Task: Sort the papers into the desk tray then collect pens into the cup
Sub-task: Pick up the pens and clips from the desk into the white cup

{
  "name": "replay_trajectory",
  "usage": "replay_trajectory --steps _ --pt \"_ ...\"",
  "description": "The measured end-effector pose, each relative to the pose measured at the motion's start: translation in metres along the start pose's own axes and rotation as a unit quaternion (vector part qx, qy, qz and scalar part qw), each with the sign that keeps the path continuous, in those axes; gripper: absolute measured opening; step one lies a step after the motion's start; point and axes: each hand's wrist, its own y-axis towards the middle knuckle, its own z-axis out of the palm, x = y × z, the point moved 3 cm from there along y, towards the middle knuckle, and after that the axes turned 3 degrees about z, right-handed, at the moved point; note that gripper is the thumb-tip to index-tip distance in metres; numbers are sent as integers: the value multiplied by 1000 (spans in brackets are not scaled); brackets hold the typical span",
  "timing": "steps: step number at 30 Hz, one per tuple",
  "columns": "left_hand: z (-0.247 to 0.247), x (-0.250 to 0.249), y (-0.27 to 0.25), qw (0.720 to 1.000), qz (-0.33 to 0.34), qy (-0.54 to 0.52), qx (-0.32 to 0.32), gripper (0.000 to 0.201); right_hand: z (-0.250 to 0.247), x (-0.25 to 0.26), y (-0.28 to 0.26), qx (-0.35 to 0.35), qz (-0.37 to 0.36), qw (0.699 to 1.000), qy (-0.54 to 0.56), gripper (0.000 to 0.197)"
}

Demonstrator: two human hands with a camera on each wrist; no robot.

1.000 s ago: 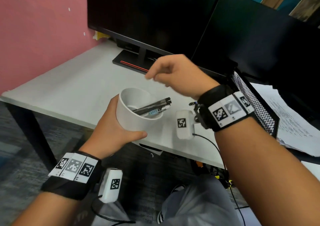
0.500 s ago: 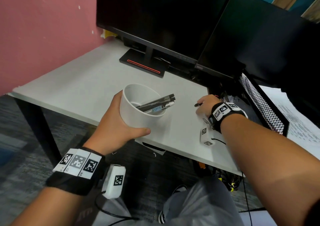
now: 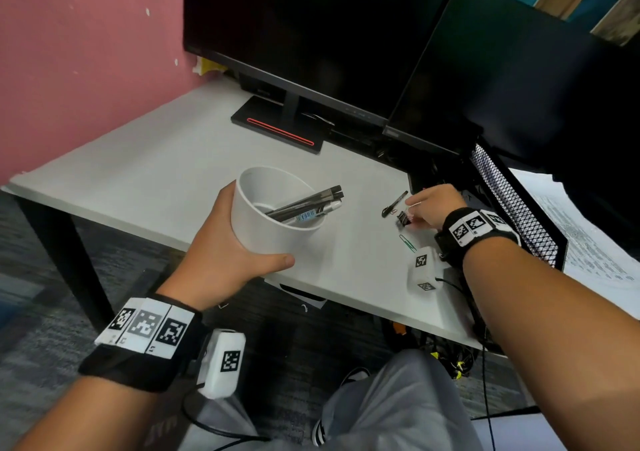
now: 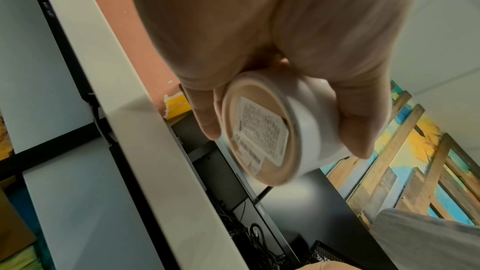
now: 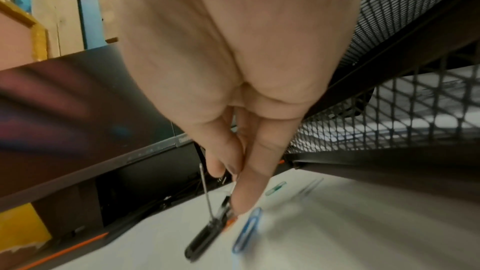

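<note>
My left hand grips a white cup by its side and holds it up at the desk's front edge; several dark pens lean out over its rim. The left wrist view shows the cup's labelled underside. My right hand reaches down to the desk beside the black mesh tray. Its thumb and forefinger come together at the end of a black pen. Blur hides whether they pinch it. Printed papers lie in the tray.
A black binder clip and a green paper clip lie just under my right hand. A blue paper clip lies near the fingertips. Two dark monitors stand behind, one on a stand. A pink wall borders the left.
My right hand left the air above the cup and dropped to the desk beside the tray. The black pen now shows whole to the left of its fingers. The cup stays held.
</note>
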Motion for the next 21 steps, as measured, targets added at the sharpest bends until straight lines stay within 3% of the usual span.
replay_trajectory --steps 4,10,16,19,21 --pt "3 3 0 1000 0 2 7 111 -17 19 -20 -22 -20 995 96 24" --pt "10 2 -2 1000 -5 2 22 116 -30 97 -91 56 -176 960 209 16" --pt "14 3 -3 999 -1 6 31 114 -6 153 -163 176 -335 919 113 21" --pt "13 2 -4 999 2 -1 32 113 10 158 -179 217 -370 901 62 25" --pt "11 3 -4 1000 1 0 26 111 9 158 -172 201 -374 902 78 28"
